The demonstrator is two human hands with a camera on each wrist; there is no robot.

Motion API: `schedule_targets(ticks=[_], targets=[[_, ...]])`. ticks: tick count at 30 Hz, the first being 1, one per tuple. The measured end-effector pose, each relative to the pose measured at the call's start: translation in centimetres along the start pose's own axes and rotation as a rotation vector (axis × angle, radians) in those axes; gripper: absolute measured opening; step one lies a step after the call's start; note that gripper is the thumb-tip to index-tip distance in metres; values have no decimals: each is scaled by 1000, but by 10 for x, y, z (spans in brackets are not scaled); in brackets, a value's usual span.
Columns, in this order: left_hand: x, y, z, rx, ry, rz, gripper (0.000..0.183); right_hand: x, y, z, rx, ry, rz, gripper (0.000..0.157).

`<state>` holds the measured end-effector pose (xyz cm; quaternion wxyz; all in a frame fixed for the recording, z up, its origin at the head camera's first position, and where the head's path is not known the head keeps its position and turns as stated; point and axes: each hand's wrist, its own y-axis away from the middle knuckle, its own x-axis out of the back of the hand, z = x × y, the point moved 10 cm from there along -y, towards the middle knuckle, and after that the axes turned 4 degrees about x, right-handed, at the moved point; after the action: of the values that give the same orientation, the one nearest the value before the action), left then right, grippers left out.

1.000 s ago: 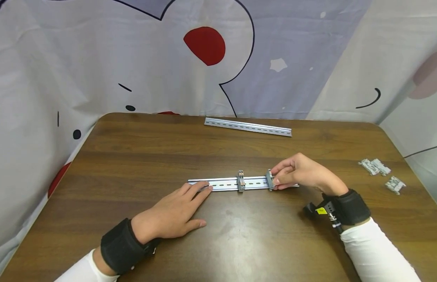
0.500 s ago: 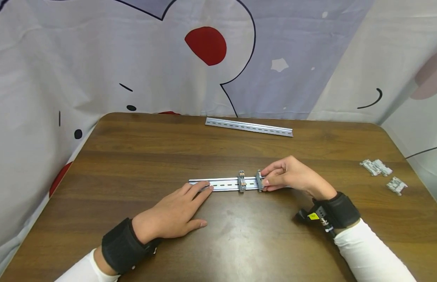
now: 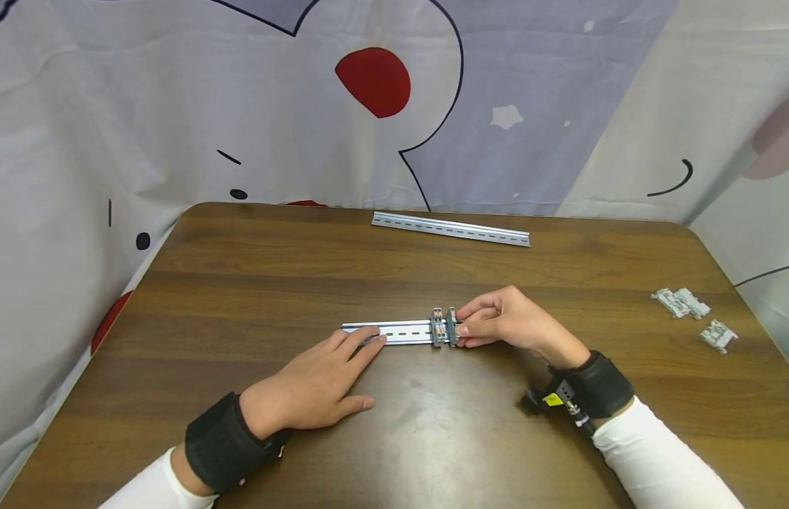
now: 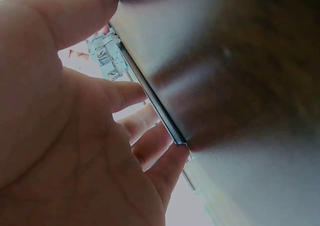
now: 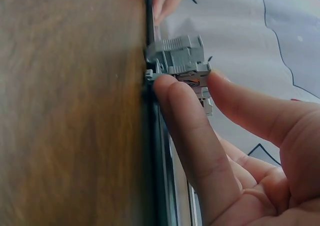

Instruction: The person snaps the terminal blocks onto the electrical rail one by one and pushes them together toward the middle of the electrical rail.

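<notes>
A slotted metal DIN rail (image 3: pixel 404 334) lies across the middle of the table. My left hand (image 3: pixel 312 387) rests its straight fingertips on the rail's left part, thumb spread apart on the near side. Two grey terminal blocks stand upright on the rail close side by side: the left terminal block (image 3: pixel 437 328) shows small orange spots, and the right terminal block (image 3: pixel 452 326) is at my right fingertips. My right hand (image 3: pixel 518 322) pinches that right block between thumb and fingers; the right wrist view shows its fingertips at the block (image 5: pixel 187 70). The rail's right end is hidden behind this hand.
A second DIN rail (image 3: pixel 452 229) lies slanted near the table's back edge. At the far right sit three loose pale terminal blocks, a pair (image 3: pixel 681 302) together and a single block (image 3: pixel 718 336) nearer. A printed cloth (image 3: pixel 242 106) hangs behind the table.
My right hand has slid the right terminal block leftward along the rail, from well apart to close beside the other block. My left hand has stayed in place on the rail.
</notes>
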<state>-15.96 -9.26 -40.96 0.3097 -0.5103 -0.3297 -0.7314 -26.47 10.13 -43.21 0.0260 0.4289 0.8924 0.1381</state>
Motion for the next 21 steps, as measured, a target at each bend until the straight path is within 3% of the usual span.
schedule_targets(ticks=[8,21], targets=[[0,0,0,-5,-10,9,77,-7,-3,1,5,-35,12,38],[0,0,-1,-4,-14,7,77,-9,-5,4,-2,7,37,37]])
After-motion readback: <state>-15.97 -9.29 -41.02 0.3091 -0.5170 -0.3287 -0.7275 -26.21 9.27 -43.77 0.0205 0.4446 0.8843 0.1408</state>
